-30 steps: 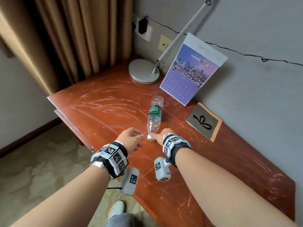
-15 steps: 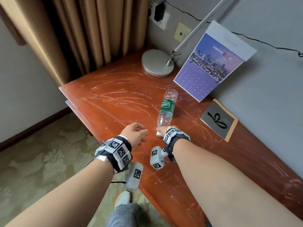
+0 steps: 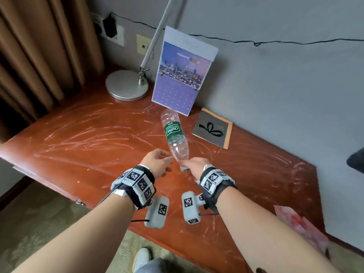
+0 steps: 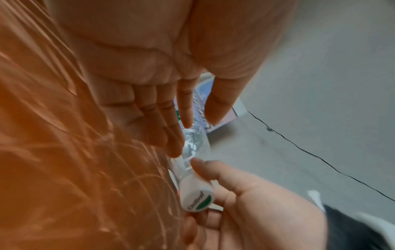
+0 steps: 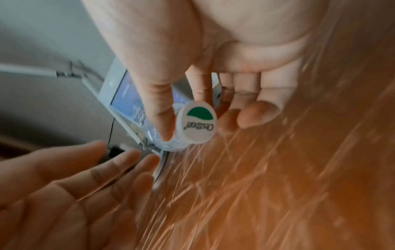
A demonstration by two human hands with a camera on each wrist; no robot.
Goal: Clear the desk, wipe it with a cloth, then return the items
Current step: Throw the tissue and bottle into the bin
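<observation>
A clear plastic water bottle [image 3: 174, 134] with a green label is held tilted above the red-brown desk [image 3: 88, 134], its base pointing toward the wall. My right hand [image 3: 194, 164] pinches its neck just behind the white cap [image 5: 197, 125], thumb on one side and fingers on the other. My left hand [image 3: 157, 162] is open beside the neck, its straight fingers [image 4: 171, 126] close along the bottle [image 4: 194, 143]; whether they touch it I cannot tell.
At the back against the wall are a round silver lamp base [image 3: 127, 87], a standing purple calendar [image 3: 181, 79] and a grey notebook [image 3: 212, 129] with a bow drawing. A pink cloth [image 3: 301, 227] lies at the desk's right end. The desk surface is streaked.
The bottle lay on the desk with my right hand at its cap; now it is lifted and tilted in that hand. My left hand has stayed close beside it.
</observation>
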